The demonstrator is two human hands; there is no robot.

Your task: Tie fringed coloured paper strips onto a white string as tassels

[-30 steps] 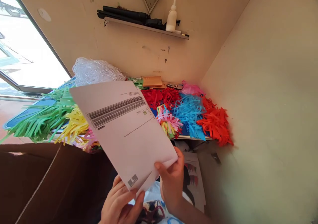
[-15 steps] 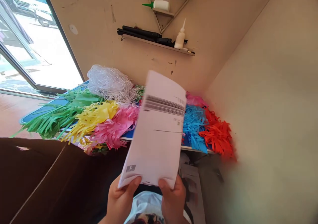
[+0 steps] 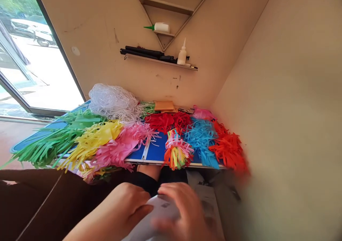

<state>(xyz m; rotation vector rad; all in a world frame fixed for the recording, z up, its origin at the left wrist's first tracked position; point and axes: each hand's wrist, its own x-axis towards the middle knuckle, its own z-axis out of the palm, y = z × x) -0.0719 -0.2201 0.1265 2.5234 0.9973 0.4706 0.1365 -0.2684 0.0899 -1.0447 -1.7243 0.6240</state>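
White printed paper [image 3: 157,212] is low in front of my body, its far end towards the table and its near part partly hidden by my hands. My left hand [image 3: 130,203] is closed on its left side, the thumb lying along the sheet. Over the right side curls my right hand [image 3: 184,209], fingers bent round the paper and thumb smeared by motion. Beyond them, on the blue table [image 3: 157,148], lies a bundle of multicoloured strips [image 3: 177,150] with a pale tie round it.
Fringed strips in green [image 3: 48,141], yellow [image 3: 93,137], pink [image 3: 125,141], red [image 3: 171,121] and blue [image 3: 204,137] cover the table. White string [image 3: 112,100] is heaped behind. A wall shelf [image 3: 160,60] holds a glue bottle [image 3: 182,55]. A wall [image 3: 288,127] borders the right.
The paper has come down from in front of the table to my lap and now tilts away. Both hands have shifted their hold, and the multicoloured bundle has come into sight.
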